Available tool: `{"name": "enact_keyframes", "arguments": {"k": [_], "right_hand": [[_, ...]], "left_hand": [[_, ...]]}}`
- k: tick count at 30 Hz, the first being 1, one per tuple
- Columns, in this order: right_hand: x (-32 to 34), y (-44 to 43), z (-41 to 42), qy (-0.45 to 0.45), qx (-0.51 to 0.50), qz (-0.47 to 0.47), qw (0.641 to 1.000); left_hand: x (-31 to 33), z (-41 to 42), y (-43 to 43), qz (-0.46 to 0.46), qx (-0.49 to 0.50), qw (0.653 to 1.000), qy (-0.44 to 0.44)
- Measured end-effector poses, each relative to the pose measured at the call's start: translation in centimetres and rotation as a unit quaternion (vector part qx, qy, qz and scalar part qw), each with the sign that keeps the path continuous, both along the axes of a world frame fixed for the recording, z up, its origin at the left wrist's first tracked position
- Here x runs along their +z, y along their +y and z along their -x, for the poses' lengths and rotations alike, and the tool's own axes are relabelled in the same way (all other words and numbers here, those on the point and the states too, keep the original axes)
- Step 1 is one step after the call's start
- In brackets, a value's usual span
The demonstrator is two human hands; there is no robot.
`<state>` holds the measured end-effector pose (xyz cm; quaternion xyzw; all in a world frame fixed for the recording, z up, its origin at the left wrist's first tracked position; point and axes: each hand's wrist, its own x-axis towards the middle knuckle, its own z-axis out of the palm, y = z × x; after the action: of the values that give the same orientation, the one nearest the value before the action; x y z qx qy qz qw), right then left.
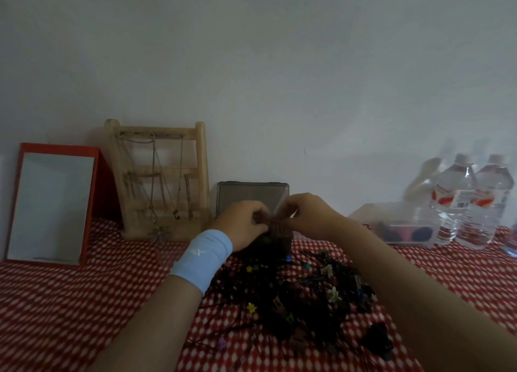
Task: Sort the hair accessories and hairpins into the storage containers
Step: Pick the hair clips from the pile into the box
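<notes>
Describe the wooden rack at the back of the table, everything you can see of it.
The wooden rack is a pale, ladder-like frame: two round-topped posts joined by several crossbars. It stands tilted back towards the wall on the red-and-white cloth, between a red box and a dark grey case. Thin metal chains hang from its bars, and a star-shaped pendant lies at its foot. The left hand and right hand hold a brown hair accessory, clear of the rack.

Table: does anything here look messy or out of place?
Hairpins and small clips lie in a tangled heap loose on the checked cloth, outside any box. The left hand and right hand pinch a brown clip.
</notes>
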<state>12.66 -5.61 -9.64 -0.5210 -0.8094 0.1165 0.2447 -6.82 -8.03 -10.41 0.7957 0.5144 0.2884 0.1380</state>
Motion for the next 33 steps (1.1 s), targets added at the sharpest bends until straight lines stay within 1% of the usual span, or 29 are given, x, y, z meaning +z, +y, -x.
{"name": "enact_keyframes", "arguments": {"k": [2,6,10,14,20,23,25,27,29,31,33], "right_hand": [[0.1,-1.1,-1.0,-0.036,0.014,0.033,0.999],[0.5,-3.8,-2.8,-0.122,0.054,0.155,0.979],[0.3,-5.6,-4.1,-0.207,0.045,0.219,0.952],[-0.5,-7.0,-4.9,-0.266,0.035,0.237,0.934],[-0.7,-7.9,-4.6,-0.238,0.023,0.213,0.947],[0.2,-8.2,-4.8,-0.154,0.012,0.207,0.966],[0.5,-7.9,-5.1,-0.130,-0.004,0.179,0.975],[0.5,-7.7,-5.4,-0.129,-0.021,0.158,0.979],[0.3,-7.5,-5.5,-0.133,-0.031,0.146,0.980],[-0.1,-7.3,-5.7,-0.155,-0.030,0.146,0.977],[-0.9,-7.1,-5.8,-0.186,-0.025,0.150,0.971]], "left_hand": [[-0.6,-0.6,-0.9,0.029,-0.029,0.999,0.012],[-1.8,-2.3,-2.9,0.121,-0.109,0.983,0.083],[-2.6,-3.3,-4.3,0.146,-0.107,0.974,0.133],[-2.9,-3.1,-5.6,0.193,-0.101,0.956,0.195],[-2.3,-2.5,-6.8,0.189,-0.110,0.957,0.189],[-1.9,-2.3,-7.0,0.188,-0.114,0.961,0.168],[-1.6,-2.2,-6.9,0.194,-0.112,0.963,0.153],[-1.5,-2.3,-6.9,0.198,-0.115,0.961,0.154],[-1.6,-2.5,-6.9,0.195,-0.125,0.954,0.189],[-2.0,-2.7,-6.9,0.196,-0.127,0.948,0.216],[-2.2,-2.8,-6.7,0.192,-0.123,0.951,0.206]]}}
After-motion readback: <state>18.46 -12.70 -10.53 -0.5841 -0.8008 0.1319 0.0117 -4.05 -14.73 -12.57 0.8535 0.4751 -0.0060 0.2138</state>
